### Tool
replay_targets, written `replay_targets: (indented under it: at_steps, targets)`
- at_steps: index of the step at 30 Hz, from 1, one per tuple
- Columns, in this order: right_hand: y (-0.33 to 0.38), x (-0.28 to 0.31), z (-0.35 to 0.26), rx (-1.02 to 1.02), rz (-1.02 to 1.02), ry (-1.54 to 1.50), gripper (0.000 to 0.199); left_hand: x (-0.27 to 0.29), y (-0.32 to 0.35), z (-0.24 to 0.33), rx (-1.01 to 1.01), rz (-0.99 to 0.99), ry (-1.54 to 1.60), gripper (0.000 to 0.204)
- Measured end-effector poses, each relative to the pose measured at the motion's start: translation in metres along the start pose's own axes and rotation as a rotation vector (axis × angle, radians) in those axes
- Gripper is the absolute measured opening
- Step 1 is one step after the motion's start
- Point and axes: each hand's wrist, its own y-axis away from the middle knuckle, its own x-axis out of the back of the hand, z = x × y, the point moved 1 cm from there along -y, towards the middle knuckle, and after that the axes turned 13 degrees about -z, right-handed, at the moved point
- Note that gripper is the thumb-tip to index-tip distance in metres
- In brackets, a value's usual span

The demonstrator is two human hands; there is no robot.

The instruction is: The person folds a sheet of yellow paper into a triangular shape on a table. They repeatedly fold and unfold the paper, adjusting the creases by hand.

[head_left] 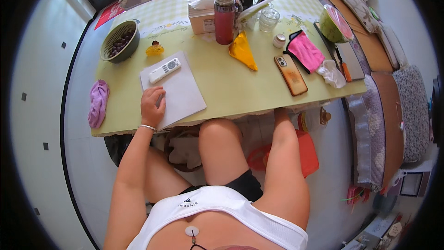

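My left hand point(153, 105) rests on the left edge of a stack of white paper point(182, 90), its fingers loosely bent, thumb apart, holding nothing. Just beyond the fingertips a white remote control point(164, 70) lies slanted across the sheets. My right forearm point(284, 134) reaches down to the table's front edge, where the right hand goes out of sight beneath it; its fingers are hidden. On the tabletop above that spot lies a phone in a brown-gold case point(290, 75). Beside the phone are a pink cloth point(305, 52) with dark trim and a crumpled white tissue point(331, 74).
The table point(222, 92) also bears a colander point(121, 41) of dark round fruit, a purple cloth point(98, 103), a yellow hair clip point(155, 48), a tissue box point(202, 18), a red flask point(224, 18), a folded yellow cloth point(242, 51), glasses point(268, 19), a cut watermelon point(336, 24) and an orange-handled knife point(344, 67).
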Motion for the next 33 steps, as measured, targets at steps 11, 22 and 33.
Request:
replay_targets:
  at_steps: [11, 22, 33]
  targets:
    - [0.01, -0.002, 0.012, -0.034, 0.036, 0.038, 0.051, -0.002, -0.009, 0.003, -0.017, 0.001, 0.027, 0.021]
    - [0.065, 0.031, 0.029, -0.002, 0.305, -0.205, 0.056, -0.004, -0.003, -0.007, -0.023, 0.014, 0.024, 0.02]
    - [0.185, 0.203, 0.018, -0.111, -0.146, -0.287, 0.108, -0.009, -0.002, -0.008, -0.061, 0.046, 0.035, 0.017]
